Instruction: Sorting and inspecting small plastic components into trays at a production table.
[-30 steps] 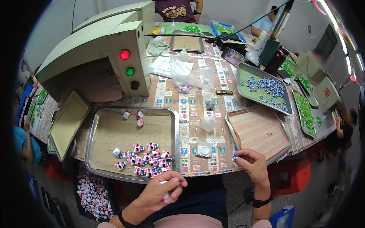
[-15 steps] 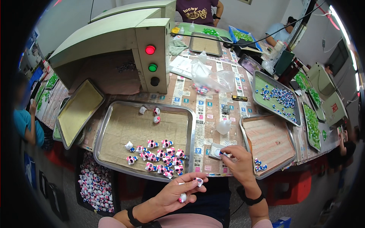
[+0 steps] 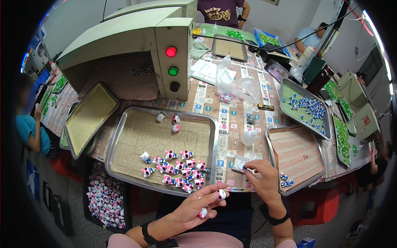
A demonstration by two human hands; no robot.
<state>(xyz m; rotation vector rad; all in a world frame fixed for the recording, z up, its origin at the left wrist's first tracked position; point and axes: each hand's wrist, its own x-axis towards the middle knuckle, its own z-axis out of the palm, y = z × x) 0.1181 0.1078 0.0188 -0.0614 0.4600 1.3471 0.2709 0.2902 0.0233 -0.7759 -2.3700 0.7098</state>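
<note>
My left hand (image 3: 199,208) is closed, palm up. Between its thumb and fingers is a white toy head (image 3: 222,194) with dark eye patches. A second white-and-pink toy head (image 3: 202,213) rests against the lower fingers. My right hand (image 3: 262,175) pinches a small blue piece (image 3: 245,167), mostly hidden by the fingertips. The piece is at a small square block with a white top (image 3: 239,163) on the table; I cannot tell if it touches. In front of my left hand lies a metal tray (image 3: 136,149) with several white, pink and blue figurines (image 3: 180,165).
A paper-lined tray (image 3: 297,155) with several small blue pieces (image 3: 285,180) lies at right, a fuller tray (image 3: 288,94) behind it. A squeeze bottle (image 3: 249,138) stands beyond the block. A machine (image 3: 171,60) rises at back left. Below left sits a bin of toy heads (image 3: 106,198).
The whole view has shifted slightly, so things appear a little further right. Both hands keep almost the same pose, the right one still at the small block.
</note>
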